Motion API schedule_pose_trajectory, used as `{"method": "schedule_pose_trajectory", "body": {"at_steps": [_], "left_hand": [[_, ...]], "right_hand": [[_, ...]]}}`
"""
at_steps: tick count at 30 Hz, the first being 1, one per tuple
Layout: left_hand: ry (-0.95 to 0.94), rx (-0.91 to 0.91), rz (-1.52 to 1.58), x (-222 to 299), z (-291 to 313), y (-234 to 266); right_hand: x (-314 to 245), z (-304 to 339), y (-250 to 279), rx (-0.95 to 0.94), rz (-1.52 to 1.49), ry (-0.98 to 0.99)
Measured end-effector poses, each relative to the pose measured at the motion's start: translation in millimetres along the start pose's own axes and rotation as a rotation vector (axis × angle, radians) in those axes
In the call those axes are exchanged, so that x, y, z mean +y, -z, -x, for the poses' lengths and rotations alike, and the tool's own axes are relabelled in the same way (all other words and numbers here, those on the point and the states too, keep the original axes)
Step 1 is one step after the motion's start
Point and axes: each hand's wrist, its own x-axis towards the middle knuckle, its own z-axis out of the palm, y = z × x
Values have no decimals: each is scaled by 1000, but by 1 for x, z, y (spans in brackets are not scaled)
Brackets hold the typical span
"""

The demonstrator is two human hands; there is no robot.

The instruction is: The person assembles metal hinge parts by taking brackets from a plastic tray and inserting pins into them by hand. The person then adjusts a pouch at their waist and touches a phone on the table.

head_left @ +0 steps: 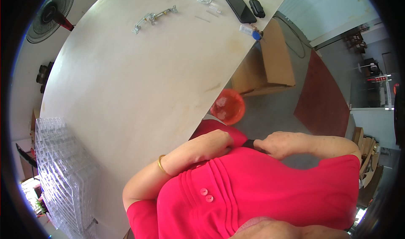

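Red top (270, 180) up close! Left hand (221, 141) at the waist, fingers hidden, can't tell; right hand (273, 145), fingers curled by a dark strip (249, 144), grip unclear. Shiny jointed pieces (151, 17) lie unhandled across the bench (139, 82).

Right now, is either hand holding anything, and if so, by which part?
The right hand appears to touch one end of a dark object; whether it grips it, or the left hand holds anything, cannot be told.
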Motion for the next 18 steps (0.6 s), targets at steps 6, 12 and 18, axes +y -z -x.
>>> {"method": "schedule_pose_trajectory", "body": {"at_steps": [6,12,18], "left_hand": [[19,-77,-120,5,-13,-1],[84,-211,-90,13,-10,15],[100,-237,-48,-3,-10,9]], "right_hand": [[13,-10,-21,158,-39,111],[12,-14,-42,471,-183,197],[11,-27,-45,619,-185,260]]}}
